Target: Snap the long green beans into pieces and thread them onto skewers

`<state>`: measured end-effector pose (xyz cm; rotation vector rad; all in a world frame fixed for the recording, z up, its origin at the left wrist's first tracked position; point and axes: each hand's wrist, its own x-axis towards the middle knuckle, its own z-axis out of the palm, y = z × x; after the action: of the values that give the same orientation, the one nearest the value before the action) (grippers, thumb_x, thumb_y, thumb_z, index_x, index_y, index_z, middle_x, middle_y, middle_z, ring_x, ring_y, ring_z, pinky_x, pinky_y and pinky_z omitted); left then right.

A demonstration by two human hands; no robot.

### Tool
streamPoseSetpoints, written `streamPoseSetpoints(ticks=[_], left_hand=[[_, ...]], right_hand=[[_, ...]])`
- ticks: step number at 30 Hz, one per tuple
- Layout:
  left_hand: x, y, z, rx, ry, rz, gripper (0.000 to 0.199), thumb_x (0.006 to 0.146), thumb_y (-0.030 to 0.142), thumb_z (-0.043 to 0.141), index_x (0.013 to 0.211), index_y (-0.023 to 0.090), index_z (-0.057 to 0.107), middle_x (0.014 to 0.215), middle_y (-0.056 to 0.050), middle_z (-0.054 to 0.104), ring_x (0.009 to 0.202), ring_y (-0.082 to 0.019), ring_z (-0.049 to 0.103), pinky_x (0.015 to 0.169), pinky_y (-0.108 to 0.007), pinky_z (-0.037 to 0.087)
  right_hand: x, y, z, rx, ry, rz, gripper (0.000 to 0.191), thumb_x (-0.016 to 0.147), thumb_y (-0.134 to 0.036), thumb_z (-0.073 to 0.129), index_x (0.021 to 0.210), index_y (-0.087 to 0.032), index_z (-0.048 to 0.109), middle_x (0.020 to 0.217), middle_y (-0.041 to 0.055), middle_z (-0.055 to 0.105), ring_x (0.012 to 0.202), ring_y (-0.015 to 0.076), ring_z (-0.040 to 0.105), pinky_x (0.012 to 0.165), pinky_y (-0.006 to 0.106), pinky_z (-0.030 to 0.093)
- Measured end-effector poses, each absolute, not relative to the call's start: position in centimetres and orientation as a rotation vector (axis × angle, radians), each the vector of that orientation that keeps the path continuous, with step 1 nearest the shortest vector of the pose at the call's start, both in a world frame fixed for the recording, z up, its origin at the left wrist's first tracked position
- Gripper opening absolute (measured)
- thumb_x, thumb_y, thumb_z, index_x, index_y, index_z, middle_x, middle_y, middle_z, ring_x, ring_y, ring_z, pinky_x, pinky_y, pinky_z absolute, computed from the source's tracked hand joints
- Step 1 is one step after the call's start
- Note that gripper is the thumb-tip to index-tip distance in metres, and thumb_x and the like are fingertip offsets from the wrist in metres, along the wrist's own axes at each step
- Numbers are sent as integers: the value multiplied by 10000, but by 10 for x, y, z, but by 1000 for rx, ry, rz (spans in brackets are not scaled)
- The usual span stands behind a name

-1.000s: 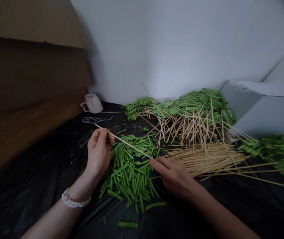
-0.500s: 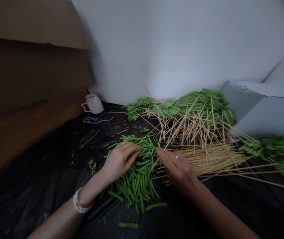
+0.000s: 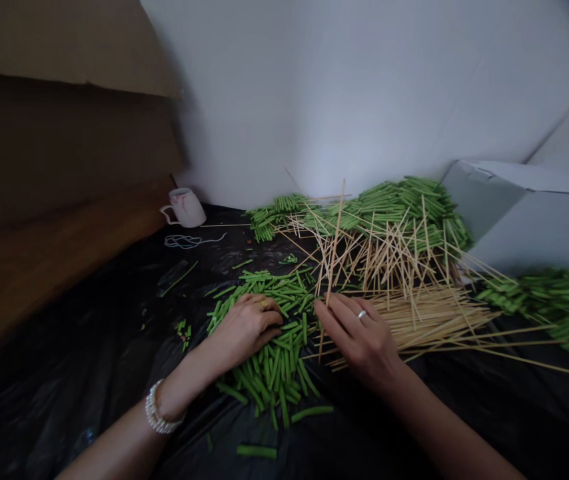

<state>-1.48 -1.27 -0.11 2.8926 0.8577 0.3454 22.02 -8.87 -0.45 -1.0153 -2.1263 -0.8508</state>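
My right hand (image 3: 359,337), with a ring on one finger, pinches a thin wooden skewer (image 3: 335,243) that stands nearly upright, its lower end pointing down by the beans. My left hand (image 3: 249,327) rests at the pile of cut green beans (image 3: 277,370), fingers curled and thumb close to them; what lies between the fingertips is hidden. A short gap separates the two hands. Beside my right hand lies a heap of bare skewers (image 3: 429,320). Behind it, skewers threaded with green bean pieces (image 3: 404,207) are stacked with their sticks toward me.
A black plastic sheet (image 3: 129,400) covers the work surface. At the back left stand a mug (image 3: 187,208) and a loose white string (image 3: 187,241). A cardboard box (image 3: 69,133) rises on the left, a pale box (image 3: 529,213) on the right. More green bean pieces on skewers (image 3: 554,303) lie far right.
The skewer in my right hand has swung from a slant to nearly upright. My left hand has lowered slightly toward the bean pile.
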Motion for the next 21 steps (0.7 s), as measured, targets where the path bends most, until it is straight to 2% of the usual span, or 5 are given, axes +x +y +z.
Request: streamPoseSetpoints(ticks=[5,8,10,16,21], left_hand=[[-13,-14,1,2908,843,313,138,924,236,556,885,192,681,976,-45,672,943,-203,602,884,-358,376],[-12,-15,2,2902,866,317,130,929,210,527,884,172,643,929,-52,662,918,-204,604,863,-356,387],[-12,-15,1,2884,874,345,113,931,200,513,893,170,615,895,-47,656,891,-200,603,853,-356,391],[-11,-15,-5,2789,873,495,109,950,203,494,963,181,600,871,-37,679,865,-191,622,884,-367,408],[-13,-14,-6,2647,866,779,163,943,243,534,1057,192,638,972,-54,712,937,-198,633,865,-339,451]], right_hand=[[217,-93,-2,-1076,-1987,-999,240,914,-124,600,1142,-118,675,1097,122,718,1078,257,610,940,412,455],[214,-94,-3,-1053,-2013,-1022,215,933,-128,569,1117,-106,677,1241,131,669,1223,266,545,1022,427,421],[213,-93,-5,-1079,-2046,-1023,208,945,-123,542,1098,-106,681,1241,117,672,1254,267,525,1049,437,402],[215,-88,-12,-1115,-2052,-1022,273,955,-100,487,1143,-113,684,1001,94,726,1094,257,592,1017,450,414],[214,-91,-8,-1121,-2131,-984,336,942,-84,499,1253,-89,627,914,83,693,954,235,588,949,430,418]])
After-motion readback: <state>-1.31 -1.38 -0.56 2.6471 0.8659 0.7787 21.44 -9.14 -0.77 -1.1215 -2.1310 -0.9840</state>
